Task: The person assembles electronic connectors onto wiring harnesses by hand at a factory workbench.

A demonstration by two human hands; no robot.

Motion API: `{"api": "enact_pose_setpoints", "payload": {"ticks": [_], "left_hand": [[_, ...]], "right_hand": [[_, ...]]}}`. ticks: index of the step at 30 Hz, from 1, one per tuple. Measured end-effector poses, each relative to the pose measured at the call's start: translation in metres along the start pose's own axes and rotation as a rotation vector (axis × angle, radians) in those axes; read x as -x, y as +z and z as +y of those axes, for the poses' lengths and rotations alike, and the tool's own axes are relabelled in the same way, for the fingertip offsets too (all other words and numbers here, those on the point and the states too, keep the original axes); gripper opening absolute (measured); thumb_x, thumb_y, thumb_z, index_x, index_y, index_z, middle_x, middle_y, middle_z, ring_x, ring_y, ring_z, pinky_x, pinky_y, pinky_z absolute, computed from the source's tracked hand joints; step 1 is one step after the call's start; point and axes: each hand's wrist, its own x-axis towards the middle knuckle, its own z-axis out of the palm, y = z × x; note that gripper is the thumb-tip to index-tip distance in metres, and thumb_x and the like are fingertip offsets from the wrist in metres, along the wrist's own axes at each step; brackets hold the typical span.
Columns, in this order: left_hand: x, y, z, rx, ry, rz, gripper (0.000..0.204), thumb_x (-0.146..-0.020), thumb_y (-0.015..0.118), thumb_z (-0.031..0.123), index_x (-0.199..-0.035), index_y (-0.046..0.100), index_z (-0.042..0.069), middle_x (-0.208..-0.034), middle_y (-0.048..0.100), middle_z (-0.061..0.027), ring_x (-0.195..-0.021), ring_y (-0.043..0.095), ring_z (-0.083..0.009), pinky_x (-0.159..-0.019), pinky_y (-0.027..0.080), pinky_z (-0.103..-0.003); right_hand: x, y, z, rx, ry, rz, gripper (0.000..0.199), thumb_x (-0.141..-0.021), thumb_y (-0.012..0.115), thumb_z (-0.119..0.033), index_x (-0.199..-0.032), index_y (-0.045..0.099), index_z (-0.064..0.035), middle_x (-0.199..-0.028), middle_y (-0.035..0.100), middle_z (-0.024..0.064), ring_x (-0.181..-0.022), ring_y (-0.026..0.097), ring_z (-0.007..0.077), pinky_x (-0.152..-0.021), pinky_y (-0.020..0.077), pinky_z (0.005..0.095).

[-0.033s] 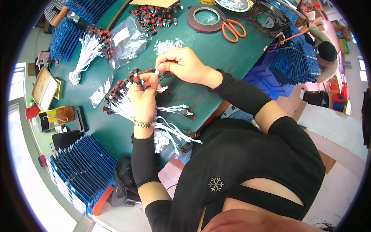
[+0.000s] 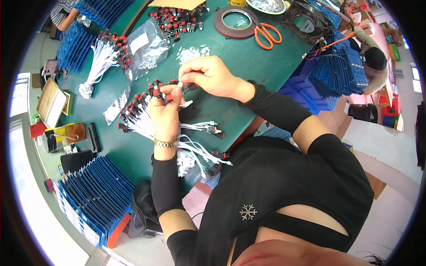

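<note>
My left hand [image 2: 165, 113] is closed, thumb and fingers pinched around a black-and-red connector that they mostly hide. A white lead end [image 2: 186, 104] sticks out beside these fingers. My right hand [image 2: 212, 76], also closed, pinches a small white plastic piece [image 2: 179, 84] just above the left fingertips. Around and beneath my left hand lies a spread bundle of white cables [image 2: 140, 116] with black-and-red connectors on their ends. More white cable ends [image 2: 195, 148] fan out toward the table's near edge.
Small clear-white pieces [image 2: 193, 54] lie beyond my hands, near a plastic bag [image 2: 148, 48] and loose red-black connectors [image 2: 182, 22]. Orange-handled scissors [image 2: 267, 35], a tape roll [image 2: 219, 26] and a fan [image 2: 306, 22] stand back right. Blue panels [image 2: 95, 190] are stacked at left.
Both hands stay almost in place. A bit of red that showed at my left fingertips is now mostly covered.
</note>
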Motion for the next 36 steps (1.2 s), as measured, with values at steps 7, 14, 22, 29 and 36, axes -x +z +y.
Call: {"api": "enact_pose_setpoints", "payload": {"ticks": [7,14,22,29,36], "left_hand": [[0.001,-0.001,-0.001,0.061,-0.006,0.005,0.011,-0.084,0.062,0.014,-0.083,0.06,0.003,-0.063,0.055,0.001,-0.055,0.047,-0.0044,-0.049,0.034,-0.017],[0.002,-0.004,-0.002,0.042,0.055,0.003,0.01,-0.084,0.062,0.013,-0.083,0.06,0.004,-0.063,0.055,0.0014,-0.055,0.047,-0.0047,-0.049,0.034,-0.018],[0.0,-0.005,0.0,0.094,-0.045,0.021,0.013,-0.084,0.063,0.015,-0.084,0.06,0.003,-0.062,0.055,0.0011,-0.055,0.047,-0.0052,-0.051,0.035,-0.019],[-0.001,-0.005,-0.001,0.115,-0.053,-0.001,0.016,-0.084,0.063,0.017,-0.087,0.061,0.002,-0.065,0.056,0.0003,-0.057,0.049,-0.0059,-0.052,0.036,-0.018],[-0.001,-0.007,-0.005,0.083,-0.029,-0.033,0.016,-0.084,0.063,0.017,-0.088,0.061,0.002,-0.066,0.056,-0.0006,-0.058,0.05,-0.0063,-0.053,0.037,-0.018]], "right_hand": [[0.002,0.005,-0.002,-0.06,0.004,0.035,0.006,-0.083,0.058,-0.003,-0.083,0.061,0.0018,-0.076,0.059,0.0024,-0.067,0.053,0.0072,-0.059,0.0437,0.0211],[-0.003,0.0,0.006,-0.269,-0.012,0.252,0.008,-0.086,0.055,-0.005,-0.088,0.059,0.0019,-0.076,0.06,0.004,-0.066,0.056,0.009,-0.059,0.0458,0.0214],[-0.005,-0.005,0.0,-0.402,0.108,0.132,0.012,-0.085,0.058,-0.009,-0.089,0.061,0.0022,-0.078,0.061,0.0055,-0.066,0.058,0.0099,-0.061,0.0497,0.0219],[-0.004,-0.006,-0.003,-0.333,0.07,0.056,0.011,-0.086,0.057,-0.006,-0.087,0.06,0.0043,-0.079,0.06,0.0081,-0.064,0.056,0.0098,-0.059,0.0471,0.0211],[-0.005,-0.005,0.001,-0.065,-0.144,0.006,0.007,-0.083,0.059,-0.004,-0.086,0.063,0.001,-0.082,0.06,0.0065,-0.068,0.055,0.0095,-0.056,0.0446,0.0211]]}}
